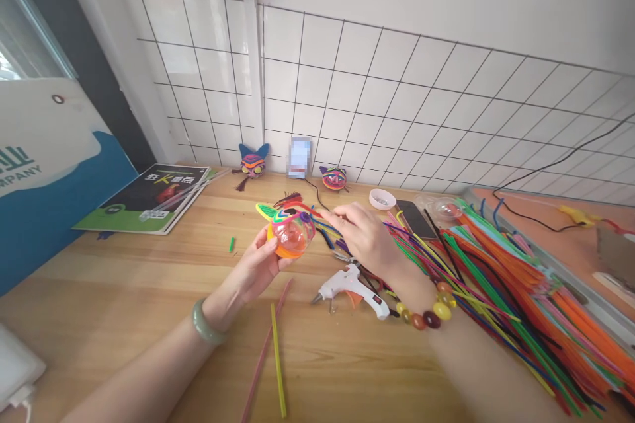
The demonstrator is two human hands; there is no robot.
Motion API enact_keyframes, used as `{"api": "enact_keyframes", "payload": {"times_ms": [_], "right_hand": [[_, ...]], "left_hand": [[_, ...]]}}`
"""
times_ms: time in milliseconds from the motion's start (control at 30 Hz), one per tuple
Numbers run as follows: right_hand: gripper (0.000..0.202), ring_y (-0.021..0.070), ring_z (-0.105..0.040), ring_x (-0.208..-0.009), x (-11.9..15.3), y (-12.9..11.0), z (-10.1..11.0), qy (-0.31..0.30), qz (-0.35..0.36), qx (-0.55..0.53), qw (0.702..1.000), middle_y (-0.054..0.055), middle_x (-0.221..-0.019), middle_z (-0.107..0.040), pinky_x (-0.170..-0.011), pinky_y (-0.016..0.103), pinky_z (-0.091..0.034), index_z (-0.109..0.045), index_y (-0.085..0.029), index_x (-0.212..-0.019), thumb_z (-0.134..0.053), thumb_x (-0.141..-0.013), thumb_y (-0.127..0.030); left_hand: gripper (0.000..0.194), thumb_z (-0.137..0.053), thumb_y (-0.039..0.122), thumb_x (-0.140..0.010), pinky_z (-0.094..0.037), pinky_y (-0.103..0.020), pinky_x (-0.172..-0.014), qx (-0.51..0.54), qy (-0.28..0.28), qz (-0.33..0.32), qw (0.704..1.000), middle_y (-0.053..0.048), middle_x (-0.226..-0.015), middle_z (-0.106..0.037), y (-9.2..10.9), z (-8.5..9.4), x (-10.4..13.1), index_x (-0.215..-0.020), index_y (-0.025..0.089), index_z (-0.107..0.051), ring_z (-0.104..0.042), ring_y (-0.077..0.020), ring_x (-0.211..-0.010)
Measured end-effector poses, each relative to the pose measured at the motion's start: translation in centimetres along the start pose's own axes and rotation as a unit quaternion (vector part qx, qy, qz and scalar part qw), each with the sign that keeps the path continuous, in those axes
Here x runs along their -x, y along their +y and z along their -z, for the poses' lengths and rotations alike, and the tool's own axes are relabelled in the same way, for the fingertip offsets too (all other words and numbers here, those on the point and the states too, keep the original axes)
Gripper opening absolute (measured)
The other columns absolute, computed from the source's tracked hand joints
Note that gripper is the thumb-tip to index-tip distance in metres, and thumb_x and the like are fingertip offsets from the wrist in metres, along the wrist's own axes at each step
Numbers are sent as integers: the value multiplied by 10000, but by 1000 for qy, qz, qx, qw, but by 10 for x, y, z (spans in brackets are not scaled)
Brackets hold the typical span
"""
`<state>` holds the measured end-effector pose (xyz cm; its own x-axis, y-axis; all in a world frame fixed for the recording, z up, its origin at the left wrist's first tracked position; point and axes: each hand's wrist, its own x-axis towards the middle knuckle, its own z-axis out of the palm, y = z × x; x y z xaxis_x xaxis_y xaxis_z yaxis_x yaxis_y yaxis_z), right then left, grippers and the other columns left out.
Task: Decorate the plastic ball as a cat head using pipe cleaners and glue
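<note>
My left hand (254, 266) holds up a clear plastic ball (292, 236) partly covered with coloured pipe cleaners. A green ear shape sticks out at its upper left, and orange lines its lower edge. At the ball's upper right, my right hand (366, 238) pinches a red pipe cleaner (316, 209) between thumb and fingers. Whether that strip is fixed to the ball, I cannot tell. Below my right hand lies a white glue gun (350, 287) on its side. Pliers (343, 256) show partly behind it.
Many loose pipe cleaners (496, 277) spread over the right side. Behind are two decorated cat-like heads (253, 162), a propped lit screen (298, 158), a pink bowl (382, 199) and a dark phone (415, 219). A book (149, 198) lies left; yellow strips (278, 360) lie in front.
</note>
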<state>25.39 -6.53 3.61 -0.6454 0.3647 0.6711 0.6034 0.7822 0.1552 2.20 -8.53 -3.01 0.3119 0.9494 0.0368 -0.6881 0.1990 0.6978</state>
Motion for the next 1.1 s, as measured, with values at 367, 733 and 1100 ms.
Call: {"api": "enact_keyframes", "payload": {"times_ms": [367,733,1100], "right_hand": [[298,210,-621,-883,39,72,-13,-143,-156,16,977,114,-1023,-642,-763,357,-523,-666,-146,-1168,-476,-938,-156],[320,193,-643,-698,89,1,27,-298,-424,-167,838,47,-777,-706,-626,295,-448,-677,-186,-834,-531,-913,-459],[411,207,-620,-711,82,-26,10,-363,-343,-146,854,71,-770,-684,-620,290,-372,-678,-181,-679,-529,-908,-488]], "left_hand": [[415,-803,243,-724,-561,-289,-802,-17,9,-18,1000,-47,-1142,-686,-1,2,-2,-1101,231,-629,-678,-193,-953],[377,-778,222,-745,-567,-242,-745,-25,34,-17,999,-37,-1098,-698,2,6,-5,-1094,215,-636,-685,-169,-912],[416,-791,203,-728,-554,-306,-850,-29,19,-37,999,-40,-1145,-681,3,2,-3,-1113,232,-636,-675,-192,-979]]}}
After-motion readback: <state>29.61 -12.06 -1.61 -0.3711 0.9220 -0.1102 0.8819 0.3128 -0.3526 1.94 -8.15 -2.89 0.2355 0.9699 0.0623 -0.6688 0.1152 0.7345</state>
